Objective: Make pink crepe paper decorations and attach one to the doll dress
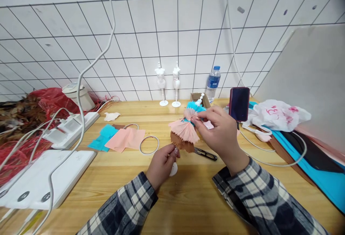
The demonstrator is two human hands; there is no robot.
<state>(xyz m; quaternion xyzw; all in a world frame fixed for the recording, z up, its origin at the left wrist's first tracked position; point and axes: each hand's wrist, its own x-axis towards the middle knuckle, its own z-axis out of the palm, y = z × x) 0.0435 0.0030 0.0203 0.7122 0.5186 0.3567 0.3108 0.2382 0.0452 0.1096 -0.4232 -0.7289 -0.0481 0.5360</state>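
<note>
A small white dress form tilts between my hands, wearing layers of pleated crepe paper. Its top layer is a blue ruffle, then comes a pink crepe paper layer, with a brown crepe paper layer at the bottom. My right hand pinches the gathered pink paper at the waist, near a narrow blue band. Below, my left hand is closed around the stand just under the brown paper. The round white base shows beneath its fingers. Behind the skirt lie black thread snips.
Two bare dress forms and a water bottle stand by the tiled wall. Left are pink paper, blue paper, a white ring and power strips. A phone and plastic bag are right.
</note>
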